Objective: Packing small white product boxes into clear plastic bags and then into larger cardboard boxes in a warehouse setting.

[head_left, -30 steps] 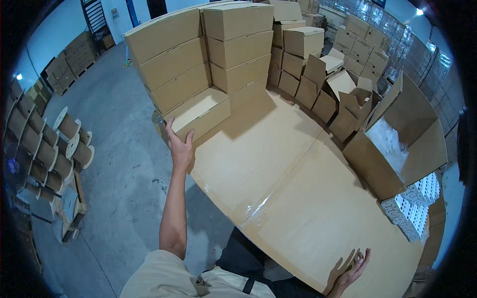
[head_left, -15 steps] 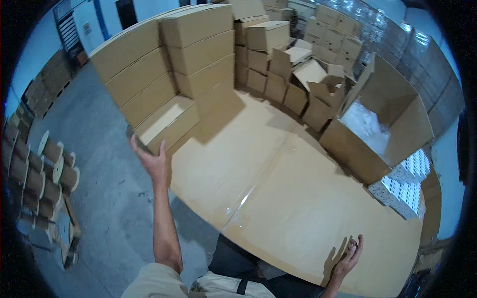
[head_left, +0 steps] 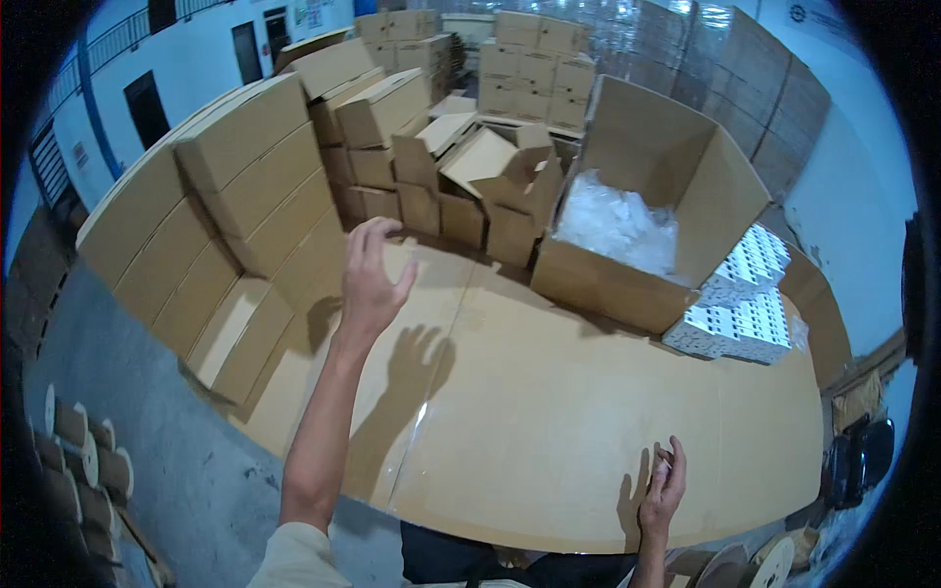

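Note:
My left hand is raised over the cardboard-covered table, its fingers apart and nothing in them. Its shadow falls on the table beside it. To its left stand stacked closed cardboard boxes, with a lower box at their near end. Beyond the hand are several boxes with raised flaps. Low over the table's near right part is my right hand, empty, with its fingers loosely bent and spread.
A large open carton holding clear plastic bags stands at the table's far right edge. Beside it are stacked white blocks with dark dots. Spools stand on the floor at left. More cartons are piled behind.
My left hand has left the low box at the end of the stack and moved right and forward over the table. The view has turned to the right. My right hand stays low over the table.

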Action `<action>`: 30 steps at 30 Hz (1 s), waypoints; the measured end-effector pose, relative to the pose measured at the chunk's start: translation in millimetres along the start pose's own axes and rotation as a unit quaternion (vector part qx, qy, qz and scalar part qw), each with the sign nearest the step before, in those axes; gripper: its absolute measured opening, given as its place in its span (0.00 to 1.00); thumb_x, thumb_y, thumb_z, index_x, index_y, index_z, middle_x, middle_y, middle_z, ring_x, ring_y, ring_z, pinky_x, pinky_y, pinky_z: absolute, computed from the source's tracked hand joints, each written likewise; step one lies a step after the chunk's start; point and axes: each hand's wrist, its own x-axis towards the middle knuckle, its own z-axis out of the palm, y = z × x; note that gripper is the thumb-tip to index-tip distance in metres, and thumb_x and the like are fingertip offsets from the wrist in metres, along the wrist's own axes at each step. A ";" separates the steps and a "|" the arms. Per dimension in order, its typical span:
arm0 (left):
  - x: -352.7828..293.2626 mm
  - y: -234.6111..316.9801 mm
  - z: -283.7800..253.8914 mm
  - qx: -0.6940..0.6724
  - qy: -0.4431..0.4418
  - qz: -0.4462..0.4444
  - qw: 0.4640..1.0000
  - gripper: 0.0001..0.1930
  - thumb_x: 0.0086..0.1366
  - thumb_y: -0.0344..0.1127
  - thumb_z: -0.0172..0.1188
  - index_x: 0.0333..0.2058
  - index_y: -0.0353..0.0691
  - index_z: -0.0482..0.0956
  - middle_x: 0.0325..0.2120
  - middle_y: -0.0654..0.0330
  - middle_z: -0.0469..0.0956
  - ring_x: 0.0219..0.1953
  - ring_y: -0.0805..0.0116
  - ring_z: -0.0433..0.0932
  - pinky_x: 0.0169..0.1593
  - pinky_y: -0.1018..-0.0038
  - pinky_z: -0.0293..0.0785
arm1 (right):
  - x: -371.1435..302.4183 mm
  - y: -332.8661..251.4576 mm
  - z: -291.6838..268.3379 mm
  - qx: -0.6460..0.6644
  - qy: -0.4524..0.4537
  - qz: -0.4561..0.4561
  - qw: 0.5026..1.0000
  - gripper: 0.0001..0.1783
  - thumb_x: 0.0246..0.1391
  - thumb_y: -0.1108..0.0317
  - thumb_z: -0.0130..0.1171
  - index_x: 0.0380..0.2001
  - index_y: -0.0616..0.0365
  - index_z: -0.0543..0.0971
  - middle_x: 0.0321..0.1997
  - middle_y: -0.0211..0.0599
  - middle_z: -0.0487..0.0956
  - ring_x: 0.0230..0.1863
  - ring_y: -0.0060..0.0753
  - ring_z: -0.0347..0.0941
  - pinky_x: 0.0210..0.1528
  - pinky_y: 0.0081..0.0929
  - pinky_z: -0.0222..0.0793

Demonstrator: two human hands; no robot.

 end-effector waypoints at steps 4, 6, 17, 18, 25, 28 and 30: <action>60.2 18.8 58.6 -0.010 -0.074 0.091 0.993 0.31 0.52 0.33 0.73 0.54 0.37 0.71 0.51 0.49 0.74 0.58 0.48 0.70 0.64 0.58 0.66 | -2.1 2.8 1.9 0.011 0.009 0.009 1.000 0.26 0.70 0.64 0.46 0.66 0.63 0.67 0.54 0.48 0.76 0.55 0.37 0.72 0.58 0.34 0.68; 85.9 26.7 84.6 -0.020 -0.097 0.113 0.989 0.32 0.51 0.35 0.74 0.54 0.38 0.71 0.51 0.50 0.74 0.58 0.47 0.70 0.64 0.58 0.66 | -3.7 10.9 -0.8 0.009 0.021 0.019 1.000 0.26 0.69 0.65 0.46 0.66 0.64 0.67 0.53 0.49 0.77 0.54 0.37 0.73 0.58 0.34 0.68; 169.4 32.0 168.7 0.217 -0.410 0.144 0.874 0.23 0.52 0.45 0.74 0.42 0.36 0.81 0.38 0.45 0.83 0.47 0.45 0.81 0.51 0.56 0.78 | -1.6 6.6 -4.4 0.004 0.006 0.020 1.000 0.27 0.66 0.68 0.46 0.66 0.67 0.66 0.59 0.51 0.74 0.57 0.40 0.73 0.58 0.35 0.70; 170.6 29.5 173.0 0.178 -0.397 0.133 0.891 0.22 0.52 0.45 0.73 0.41 0.37 0.82 0.38 0.46 0.84 0.46 0.44 0.81 0.49 0.56 0.79 | -1.4 6.4 -4.6 -0.005 0.003 0.016 1.000 0.27 0.66 0.69 0.47 0.65 0.68 0.66 0.60 0.52 0.73 0.57 0.41 0.74 0.58 0.35 0.71; 180.8 15.7 195.6 0.075 -0.534 0.107 0.836 0.16 0.56 0.39 0.67 0.44 0.45 0.84 0.41 0.51 0.85 0.45 0.48 0.82 0.48 0.57 0.78 | 0.9 7.7 0.0 -0.002 0.024 -0.020 1.000 0.29 0.65 0.61 0.50 0.63 0.70 0.68 0.59 0.56 0.74 0.55 0.49 0.77 0.55 0.40 0.75; 183.3 23.6 190.2 0.063 -0.482 0.158 0.859 0.13 0.57 0.34 0.64 0.42 0.42 0.84 0.39 0.49 0.85 0.43 0.48 0.83 0.47 0.57 0.78 | -1.3 6.9 -2.1 0.006 0.026 -0.018 0.999 0.28 0.65 0.64 0.50 0.63 0.70 0.68 0.60 0.56 0.74 0.55 0.50 0.77 0.54 0.40 0.76; 196.5 34.4 168.9 0.101 -0.452 0.159 0.872 0.11 0.58 0.31 0.61 0.40 0.39 0.84 0.37 0.48 0.85 0.42 0.48 0.83 0.46 0.57 0.78 | 0.0 10.0 -1.3 -0.007 0.022 -0.016 1.000 0.28 0.64 0.64 0.50 0.63 0.70 0.68 0.59 0.57 0.74 0.55 0.51 0.78 0.55 0.41 0.76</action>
